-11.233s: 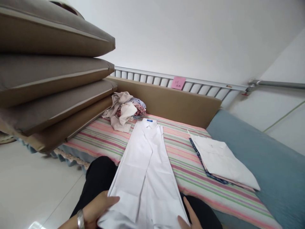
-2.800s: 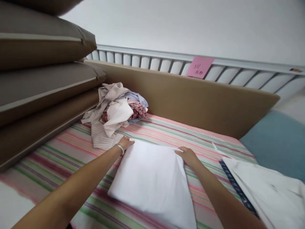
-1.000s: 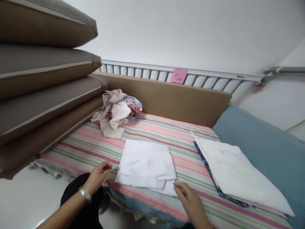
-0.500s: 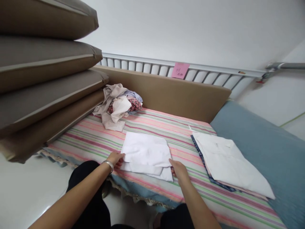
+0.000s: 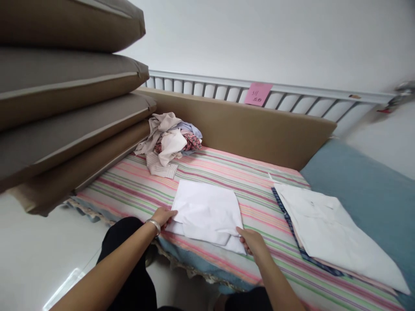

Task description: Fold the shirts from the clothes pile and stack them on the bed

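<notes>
A folded white garment (image 5: 207, 207) lies on the striped sheet in front of me, its upper layer turned over towards the near edge. My left hand (image 5: 164, 217), with a silver bangle on the wrist, pinches the garment's left side. At its right side, near the front corner, my right hand (image 5: 250, 240) grips the upper layer between thumb and fingers. Farther right rests a neat stack of folded clothes, a white one (image 5: 337, 229) on top and a dark blue patterned one (image 5: 300, 246) showing beneath. What kind of garment I hold cannot be made out.
A crumpled heap of clothes (image 5: 173, 140) sits at the back left. Thick brown cushions (image 5: 74, 103) are piled along the left side. Behind the striped sheet (image 5: 227, 166) stands a brown padded board (image 5: 240, 129) before a radiator with a pink note (image 5: 258, 93).
The upper layer's free edge has come nearer to me, covering more of the layer below. My right hand has moved down along the garment's right side. The whole view has swung slightly left.
</notes>
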Demonstrator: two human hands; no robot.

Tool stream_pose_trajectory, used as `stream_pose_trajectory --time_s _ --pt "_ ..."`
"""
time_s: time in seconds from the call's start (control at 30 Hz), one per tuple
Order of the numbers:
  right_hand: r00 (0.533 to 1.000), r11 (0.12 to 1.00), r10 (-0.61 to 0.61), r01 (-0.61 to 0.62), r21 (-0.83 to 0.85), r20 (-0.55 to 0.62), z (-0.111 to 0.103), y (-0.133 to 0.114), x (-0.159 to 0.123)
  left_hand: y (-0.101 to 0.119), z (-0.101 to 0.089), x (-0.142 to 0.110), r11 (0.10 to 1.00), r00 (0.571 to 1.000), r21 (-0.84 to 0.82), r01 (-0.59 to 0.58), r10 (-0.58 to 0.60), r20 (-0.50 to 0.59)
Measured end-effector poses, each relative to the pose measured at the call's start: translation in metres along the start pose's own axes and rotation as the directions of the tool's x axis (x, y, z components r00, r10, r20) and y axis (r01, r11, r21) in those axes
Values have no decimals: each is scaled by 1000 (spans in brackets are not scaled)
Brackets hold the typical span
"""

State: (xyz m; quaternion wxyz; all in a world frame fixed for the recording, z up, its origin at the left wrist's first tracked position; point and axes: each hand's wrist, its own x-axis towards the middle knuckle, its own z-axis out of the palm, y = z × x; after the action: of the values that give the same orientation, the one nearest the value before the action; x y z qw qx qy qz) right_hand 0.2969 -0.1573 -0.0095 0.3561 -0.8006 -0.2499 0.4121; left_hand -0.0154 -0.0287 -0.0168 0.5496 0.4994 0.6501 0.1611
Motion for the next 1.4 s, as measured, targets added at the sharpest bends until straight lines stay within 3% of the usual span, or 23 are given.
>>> stream_pose_trajectory --time_s 0.37,0.47,0.57,0.63,0.7,0.73,0.77,0.8,0.87,0.97,1.03,1.2,1.4 --pt "995 993 -65 71 -91 70 -6 4 -5 -8 -1 3 995 996 69 -72 75 -47" --pt "994 974 -109 112 -198 29 -18 2 -9 -10 -6 3 986 992 143 -89 100 -74" --pt "969 924 -234 197 -328 -76 -34 -8 -11 0 -15 -2 962 974 240 -127 167 -153" --pt "923 871 -361 283 -402 -134 -36 -21 -9 16 -12 -10 899 905 363 -244 346 -248" --pt "855 796 -500 391 -462 -139 -23 -37 -5 38 2 -16 738 760 535 -412 602 -245" --pt "815 744 -567 447 -496 -115 -11 -46 -2 50 14 -18 633 689 602 -487 702 -181" --pt "774 682 -629 501 -533 -78 3 -54 1 61 28 -18 541 645 641 -544 758 -93" --pt "735 619 -677 542 -568 -35 20 -61 4 70 42 -15 476 629 665 -575 777 -12" --pt "686 508 -726 580 -637 46 54 -70 11 80 68 -5 416 656 708 -570 750 87" --pt "702 429 -701 554 -714 123 91 -69 23 74 89 18 398 729 768 -501 672 128" --pt "706 383 -689 546 -745 163 100 -61 31 64 90 29 377 739 786 -490 657 146" --pt "669 307 -716 560 -770 201 88 -41 47 52 77 38 379 730 790 -482 672 124" --pt "774 400 -632 364 -841 34 60 -30 62 51 64 48 456 785 810 -368 619 8"
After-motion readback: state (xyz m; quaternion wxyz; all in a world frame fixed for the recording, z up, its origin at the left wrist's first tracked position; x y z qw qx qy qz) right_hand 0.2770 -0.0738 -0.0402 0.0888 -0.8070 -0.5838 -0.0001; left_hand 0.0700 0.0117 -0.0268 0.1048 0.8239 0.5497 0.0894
